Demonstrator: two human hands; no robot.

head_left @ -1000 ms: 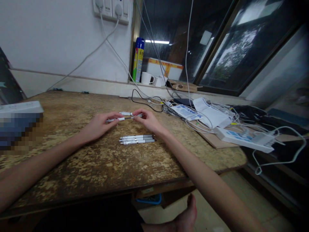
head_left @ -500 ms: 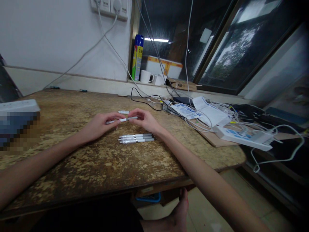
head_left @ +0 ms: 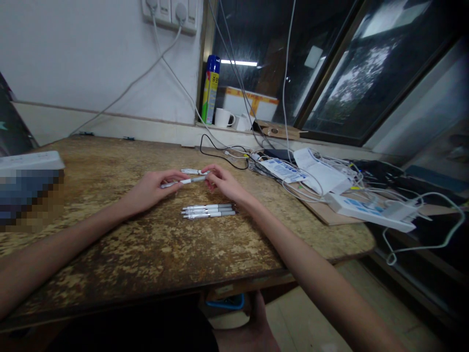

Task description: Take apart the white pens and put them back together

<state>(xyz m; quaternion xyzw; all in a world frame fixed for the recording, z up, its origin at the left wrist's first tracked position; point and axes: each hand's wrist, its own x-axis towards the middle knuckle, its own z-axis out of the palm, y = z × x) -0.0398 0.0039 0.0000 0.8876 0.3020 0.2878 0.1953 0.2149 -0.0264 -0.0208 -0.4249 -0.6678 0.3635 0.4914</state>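
A white and grey pen [head_left: 186, 181] is held level just above the wooden table [head_left: 154, 259]. My left hand [head_left: 156, 188] pinches its clear left end between thumb and fingers. At the grey right end, my right hand [head_left: 225, 185] has its thumb and fingertips closed around the tip. Just behind lies another pen [head_left: 191, 171], partly covered by the right fingers. Nearer to me, several similar pens [head_left: 208, 210] rest side by side, tips to the right.
Tangled cables, paper packets [head_left: 322, 168] and a white power strip [head_left: 370, 211] crowd the right side. A white box-like object [head_left: 32, 160] stands at the left edge. On the sill are a spray can [head_left: 210, 90] and a white mug [head_left: 223, 117].
My right fingers have slid rightward along the pen to its tip, so more of the grey grip shows. The left hand keeps its hold. The view has shifted slightly.
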